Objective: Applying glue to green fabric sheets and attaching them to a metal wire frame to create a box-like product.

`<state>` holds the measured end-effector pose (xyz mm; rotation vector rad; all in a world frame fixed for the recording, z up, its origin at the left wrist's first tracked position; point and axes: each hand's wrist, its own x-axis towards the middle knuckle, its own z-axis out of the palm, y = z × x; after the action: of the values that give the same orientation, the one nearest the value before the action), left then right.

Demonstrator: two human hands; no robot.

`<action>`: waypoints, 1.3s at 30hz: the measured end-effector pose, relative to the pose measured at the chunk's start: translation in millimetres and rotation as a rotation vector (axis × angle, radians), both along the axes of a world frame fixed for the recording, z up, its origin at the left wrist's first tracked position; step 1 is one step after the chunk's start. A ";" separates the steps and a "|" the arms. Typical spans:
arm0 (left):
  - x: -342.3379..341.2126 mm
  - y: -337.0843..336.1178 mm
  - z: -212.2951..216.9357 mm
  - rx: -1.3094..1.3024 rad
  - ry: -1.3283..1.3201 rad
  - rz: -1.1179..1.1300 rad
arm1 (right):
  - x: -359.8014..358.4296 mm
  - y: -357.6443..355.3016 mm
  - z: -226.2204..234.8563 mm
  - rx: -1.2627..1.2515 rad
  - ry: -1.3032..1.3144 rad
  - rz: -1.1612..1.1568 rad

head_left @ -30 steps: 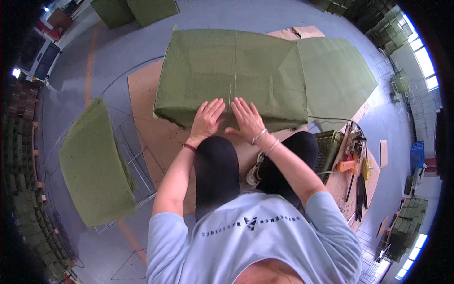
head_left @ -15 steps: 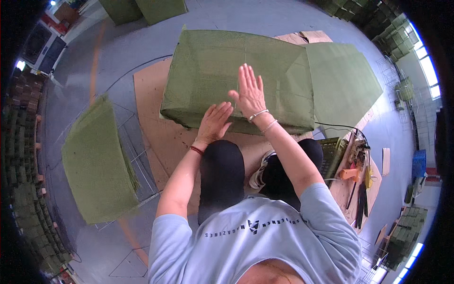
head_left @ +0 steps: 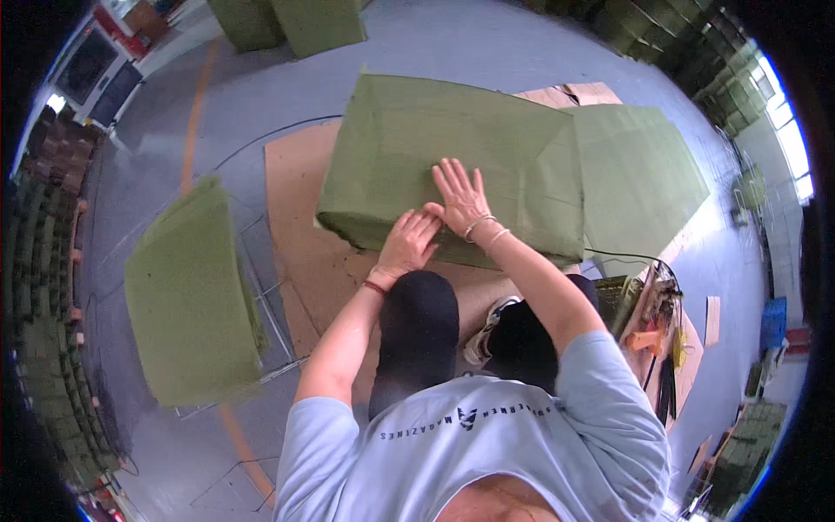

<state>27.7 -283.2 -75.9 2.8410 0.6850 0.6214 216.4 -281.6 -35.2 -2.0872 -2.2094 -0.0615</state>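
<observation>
Big olive-green fabric-wrapped block point(head_left: 452, 165) lies on the cardboard sheet point(head_left: 300, 235) on the floor point(head_left: 487, 43), straight ahead of the seated person, just past the knees. Its long axis runs left-right across the person's front, a bit skewed, far end reaching right toward a second green fabric piece point(head_left: 639, 174) that touches or overlaps it; can't tell which. Both hands sit on the block's near edge, close to its middle. Right hand point(head_left: 459, 198) lies flat on the top face, fingers spread, palm down, nothing gripped. Left hand point(head_left: 407, 245) is lower, on the near side face at the edge, fingers curled against the fabric; can't tell if it pinches cloth or just presses. The hands are side by side, nearly touching, right one further forward and higher, so it is nearer the block's centre; left one nearer the bottom fold. Another green padded block point(head_left: 187, 300) rests on a wire rack point(head_left: 265, 317) well off to the person's left, tools and a crate point(head_left: 622, 300) near the right knee.
</observation>
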 end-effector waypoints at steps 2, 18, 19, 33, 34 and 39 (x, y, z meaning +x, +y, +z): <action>-0.3 -0.3 2.2 0.004 -0.031 -0.024 | -1.1 0.4 9.1 -0.129 0.069 -0.037; 0.3 -5.7 -0.9 0.020 -0.108 -0.015 | -15.5 -52.3 -4.9 -0.076 0.026 0.060; 1.4 -4.2 0.2 0.022 -0.105 0.027 | -15.6 -52.9 -1.9 0.024 0.084 0.064; -19.4 54.0 45.0 -0.032 -0.498 0.254 | -13.2 -71.2 -14.3 0.037 0.063 0.101; -20.9 77.3 49.2 -0.022 -0.534 0.445 | -13.3 -71.4 -12.9 0.034 0.070 0.102; 2.1 184.7 62.4 0.294 -0.392 0.935 | -14.4 -69.8 -6.5 0.023 0.067 0.095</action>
<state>29.8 -98.5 -13.5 2.3414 1.9606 1.4358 202.1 -351.4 -41.6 -1.9398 -2.2533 -0.0095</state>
